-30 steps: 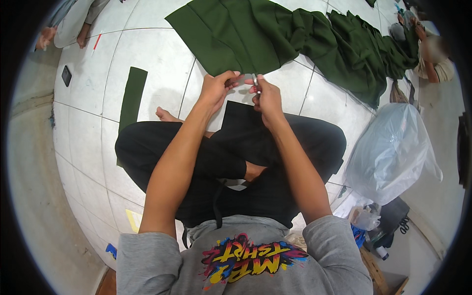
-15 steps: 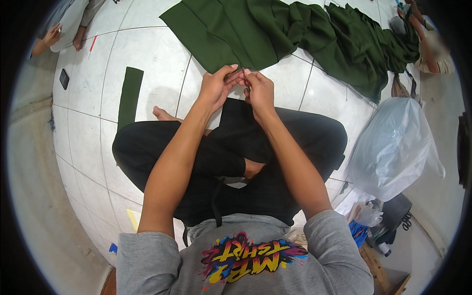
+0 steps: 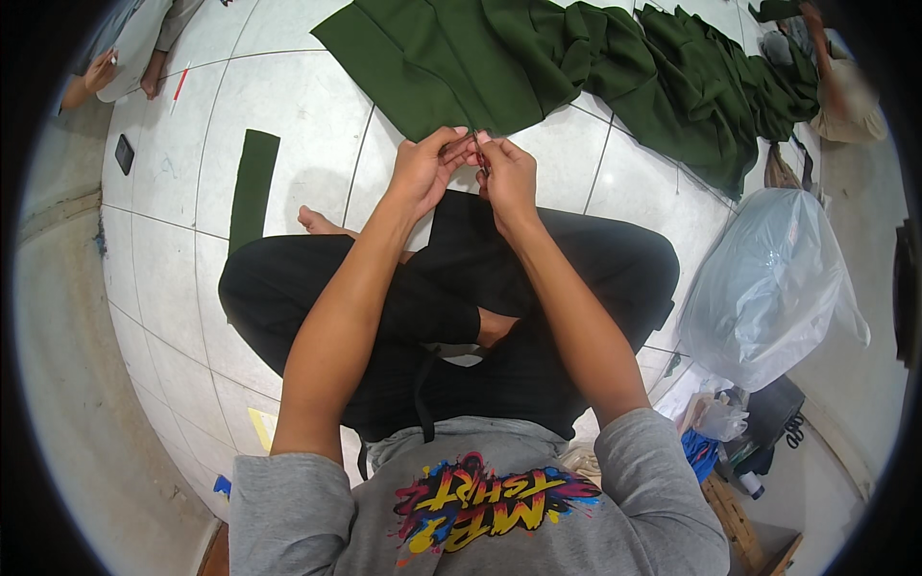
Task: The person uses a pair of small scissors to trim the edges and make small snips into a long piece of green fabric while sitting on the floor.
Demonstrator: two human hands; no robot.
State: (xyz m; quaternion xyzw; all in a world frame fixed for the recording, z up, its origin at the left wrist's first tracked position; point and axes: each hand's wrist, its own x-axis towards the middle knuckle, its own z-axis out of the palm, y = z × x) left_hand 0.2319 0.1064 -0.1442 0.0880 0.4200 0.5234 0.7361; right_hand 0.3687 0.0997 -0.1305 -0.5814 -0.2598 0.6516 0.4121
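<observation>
A large dark green cloth [image 3: 451,67] lies spread on the floor in front of me, its near corner reaching my fingertips. My left hand [image 3: 423,168] is closed, thumb and fingers pinching the cloth's near edge. Close beside it, almost touching, my right hand [image 3: 507,178] is closed around a small, thin dark tool [image 3: 485,171]. Most of that tool is hidden by the fingers, so its kind is unclear. Apart on the left lies a narrow strip of the same green cloth [image 3: 254,187], beyond my bent knee.
White floor tiles [image 3: 288,106] surround me. On the left are a black phone [image 3: 125,154], a red pen [image 3: 181,84] and another person's hand [image 3: 100,71]. To the right stands a full clear plastic bag [image 3: 768,288], with black scissors [image 3: 794,430] behind it. Another person sits at the far right.
My hands stay at the cloth's edge, with only slight finger movement. At the far right, the other person's arm has shifted and a dark green piece now shows raised there.
</observation>
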